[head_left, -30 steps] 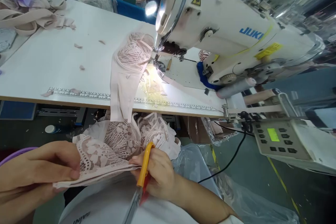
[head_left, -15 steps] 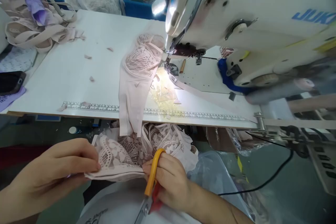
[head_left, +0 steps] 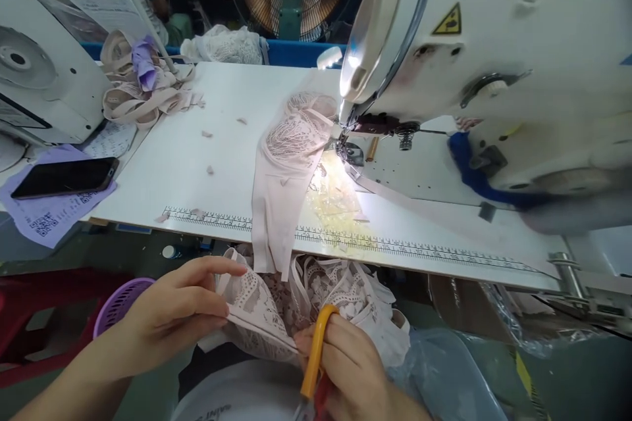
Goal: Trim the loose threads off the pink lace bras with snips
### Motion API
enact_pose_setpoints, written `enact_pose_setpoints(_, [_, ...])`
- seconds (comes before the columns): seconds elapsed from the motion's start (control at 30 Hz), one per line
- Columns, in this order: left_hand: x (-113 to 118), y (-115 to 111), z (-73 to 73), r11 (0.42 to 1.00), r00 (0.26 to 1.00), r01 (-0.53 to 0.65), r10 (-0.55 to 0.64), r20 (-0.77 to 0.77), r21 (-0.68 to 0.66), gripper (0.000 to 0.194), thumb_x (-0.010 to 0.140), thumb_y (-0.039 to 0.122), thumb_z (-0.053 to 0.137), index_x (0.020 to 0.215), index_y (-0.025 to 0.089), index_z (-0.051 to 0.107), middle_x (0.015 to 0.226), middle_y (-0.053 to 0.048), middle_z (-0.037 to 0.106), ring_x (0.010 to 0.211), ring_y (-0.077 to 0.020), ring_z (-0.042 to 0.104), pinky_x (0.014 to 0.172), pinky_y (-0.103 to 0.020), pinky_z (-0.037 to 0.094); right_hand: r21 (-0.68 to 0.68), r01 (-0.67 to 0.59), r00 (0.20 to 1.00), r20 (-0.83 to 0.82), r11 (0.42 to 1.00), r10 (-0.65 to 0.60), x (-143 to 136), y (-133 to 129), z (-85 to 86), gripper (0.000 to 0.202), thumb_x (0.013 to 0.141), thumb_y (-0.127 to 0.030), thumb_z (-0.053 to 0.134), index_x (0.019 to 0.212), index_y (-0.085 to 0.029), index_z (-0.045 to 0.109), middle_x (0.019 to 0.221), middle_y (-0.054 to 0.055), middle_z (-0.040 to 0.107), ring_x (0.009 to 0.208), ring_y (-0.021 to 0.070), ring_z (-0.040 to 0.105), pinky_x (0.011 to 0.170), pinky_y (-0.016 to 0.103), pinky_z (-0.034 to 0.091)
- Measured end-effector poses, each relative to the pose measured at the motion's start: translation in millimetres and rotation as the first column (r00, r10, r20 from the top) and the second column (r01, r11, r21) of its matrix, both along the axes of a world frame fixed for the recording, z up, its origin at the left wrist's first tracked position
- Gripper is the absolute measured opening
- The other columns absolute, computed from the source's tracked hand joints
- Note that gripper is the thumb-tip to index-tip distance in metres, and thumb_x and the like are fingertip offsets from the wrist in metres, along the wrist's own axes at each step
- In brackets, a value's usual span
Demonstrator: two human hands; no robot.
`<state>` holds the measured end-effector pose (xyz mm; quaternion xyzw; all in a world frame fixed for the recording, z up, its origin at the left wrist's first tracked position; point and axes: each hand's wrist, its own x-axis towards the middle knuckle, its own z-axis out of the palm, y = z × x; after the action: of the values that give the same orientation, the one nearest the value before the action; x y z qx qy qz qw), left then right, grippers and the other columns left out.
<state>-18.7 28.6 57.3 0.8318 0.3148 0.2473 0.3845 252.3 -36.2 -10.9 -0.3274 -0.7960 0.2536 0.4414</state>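
1. While the left hand (head_left: 172, 316) pinches the edge of a lace garment (head_left: 254, 306) between thumb and fingers, the right hand (head_left: 355, 365) grips its other end, with orange-handled scissors (head_left: 315, 354) held in the same hand.
2. The lace garment is just in front of the table's (head_left: 227, 177) near edge, its held border slanting down toward the right hand.
3. Beside it, more lace pieces (head_left: 350, 293) bunch below that edge.
4. A pale lace piece (head_left: 284, 174) lies by the sewing machine's (head_left: 533, 46) needle, its tails hanging over the near edge.
5. A printed ruler (head_left: 434, 251) runs along that edge.
6. Just past the near left corner, a phone (head_left: 66, 177) rests on purple paper (head_left: 47, 220).
7. Beige straps (head_left: 143, 105) are heaped by the far left corner.
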Motion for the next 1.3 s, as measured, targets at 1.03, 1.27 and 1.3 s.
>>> enact_pose_setpoints(1.03, [10, 2, 2.5, 0.98, 0.995, -0.058, 0.073, -0.069, 0.192, 0.019, 0.089, 0.011, 0.054, 0.105, 0.021, 0.058, 0.087, -0.005, 0.067, 0.079, -0.0153, 0.064, 0.072, -0.023, 0.051, 0.084, 0.078, 0.996, -0.055, 0.993, -0.073, -5, -3, -19.2, 0.03, 0.079, -0.006, 0.052, 0.106, -0.019, 0.06, 0.073, 0.007, 0.066, 0.059, 0.0188, 0.057, 0.045, 0.028, 0.045])
enact_pose_setpoints(1.27, [10, 8, 11.7, 0.994, 1.0, 0.026, -0.024, -0.018, 0.109, 0.016, 0.087, 0.006, 0.052, 0.089, 0.021, 0.059, 0.08, -0.003, 0.064, 0.076, -0.0161, 0.061, 0.073, -0.028, 0.052, -0.072, 0.14, 0.99, -0.025, 0.988, -0.142, -7, -2, -1.8, 0.028, 0.075, -0.008, 0.051, 0.098, -0.019, 0.063, 0.07, 0.006, 0.063, 0.061, 0.0191, 0.059, 0.05, 0.029, 0.049])
enact_pose_setpoints(1.3, [9, 8, 11.8, 0.993, 0.999, 0.049, -0.048, -0.008, 0.11, 0.018, 0.087, 0.005, 0.051, 0.09, 0.021, 0.058, 0.08, -0.003, 0.065, 0.08, -0.0171, 0.062, 0.082, -0.033, 0.052, -0.093, 0.136, 0.99, -0.024, 0.986, -0.139, -7, 1, 2.1, 0.026, 0.074, -0.007, 0.05, 0.094, -0.019, 0.063, 0.069, 0.005, 0.063, 0.06, 0.0186, 0.059, 0.051, 0.028, 0.049])
